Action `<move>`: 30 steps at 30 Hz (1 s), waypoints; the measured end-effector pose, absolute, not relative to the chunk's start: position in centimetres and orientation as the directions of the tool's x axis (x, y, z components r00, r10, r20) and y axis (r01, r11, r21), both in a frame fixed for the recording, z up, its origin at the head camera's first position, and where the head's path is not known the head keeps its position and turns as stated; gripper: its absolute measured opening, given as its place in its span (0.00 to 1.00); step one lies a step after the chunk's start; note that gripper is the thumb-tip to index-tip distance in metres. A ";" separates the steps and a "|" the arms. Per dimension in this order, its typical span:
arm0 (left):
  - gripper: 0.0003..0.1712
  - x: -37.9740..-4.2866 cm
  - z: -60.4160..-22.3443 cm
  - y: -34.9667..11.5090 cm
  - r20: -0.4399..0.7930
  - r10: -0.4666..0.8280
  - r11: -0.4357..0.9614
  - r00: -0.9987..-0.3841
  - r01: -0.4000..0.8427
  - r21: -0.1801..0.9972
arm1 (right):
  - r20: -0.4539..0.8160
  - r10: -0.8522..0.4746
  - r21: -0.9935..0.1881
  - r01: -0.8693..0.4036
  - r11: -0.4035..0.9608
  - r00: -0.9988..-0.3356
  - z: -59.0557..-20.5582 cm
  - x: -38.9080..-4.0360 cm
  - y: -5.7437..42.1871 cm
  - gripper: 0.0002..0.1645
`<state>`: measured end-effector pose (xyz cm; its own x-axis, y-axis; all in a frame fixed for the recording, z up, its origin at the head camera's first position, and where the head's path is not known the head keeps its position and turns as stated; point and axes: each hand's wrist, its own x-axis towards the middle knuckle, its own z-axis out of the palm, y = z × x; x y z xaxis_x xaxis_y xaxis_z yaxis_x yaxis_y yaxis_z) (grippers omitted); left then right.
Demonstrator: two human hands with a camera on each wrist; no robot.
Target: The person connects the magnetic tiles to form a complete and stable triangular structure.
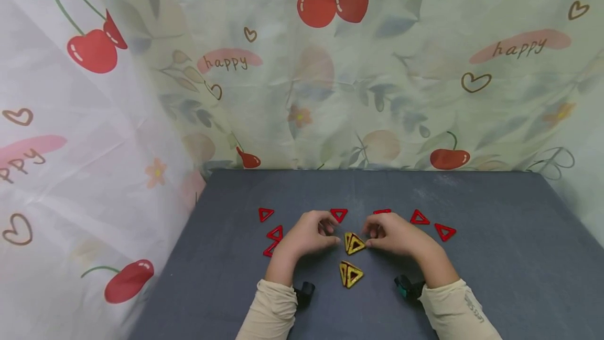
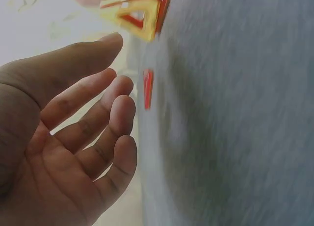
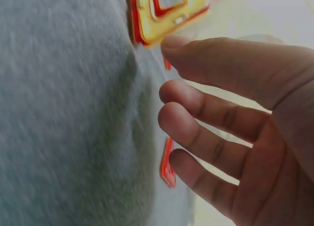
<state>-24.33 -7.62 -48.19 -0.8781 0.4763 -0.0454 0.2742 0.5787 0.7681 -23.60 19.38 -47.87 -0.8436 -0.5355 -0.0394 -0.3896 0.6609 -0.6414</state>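
Two small pyramid-like builds of yellow and red triangle tiles stand on the dark table. The farther pyramid (image 1: 354,243) is between my hands; the nearer pyramid (image 1: 351,275) stands just in front of it. My left hand (image 1: 311,234) is left of the farther pyramid, its fingers loosely bent and apart from it. From the right, my right hand (image 1: 394,234) has its thumb tip right at the pyramid's edge. Both palms look bare in the wrist views, where the yellow triangle tile (image 2: 153,15) shows beyond the left thumb and the yellow face (image 3: 147,30) beyond the right thumb.
Flat red triangle tiles lie around the hands: several at left, including one triangle (image 1: 266,209), one behind (image 1: 338,210), one partly hidden by the right hand, and two at right, including the outermost triangle (image 1: 437,231). A printed curtain (image 1: 330,98) borders the table (image 1: 509,256) behind and at left.
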 end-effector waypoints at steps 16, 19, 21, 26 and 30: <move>0.20 -25.2 -48.2 -11.3 -0.011 0.362 0.605 -0.932 0.226 0.763 | -0.069 -0.415 -0.667 -0.268 0.695 -0.907 -46.8 -23.9 23.3 0.12; 0.20 -25.1 -48.0 -11.4 -0.021 0.361 0.607 -0.932 0.218 0.764 | -0.077 -0.390 -0.669 -0.242 0.703 -0.918 -46.7 -23.8 24.1 0.12; 0.20 -25.1 -47.9 -11.4 -0.027 0.364 0.608 -0.931 0.215 0.764 | -0.075 -0.374 -0.662 -0.234 0.712 -0.924 -46.7 -23.8 24.6 0.13; 0.21 -25.1 -47.8 -12.1 -0.032 0.348 0.597 -0.937 0.195 0.778 | -0.078 -0.345 -0.650 -0.215 0.729 -0.935 -46.7 -23.7 25.6 0.14; 0.20 -24.9 -47.7 -13.0 -0.039 0.285 0.604 -0.958 0.148 0.783 | -0.064 -0.349 -0.651 -0.226 0.724 -0.935 -46.8 -23.9 25.8 0.15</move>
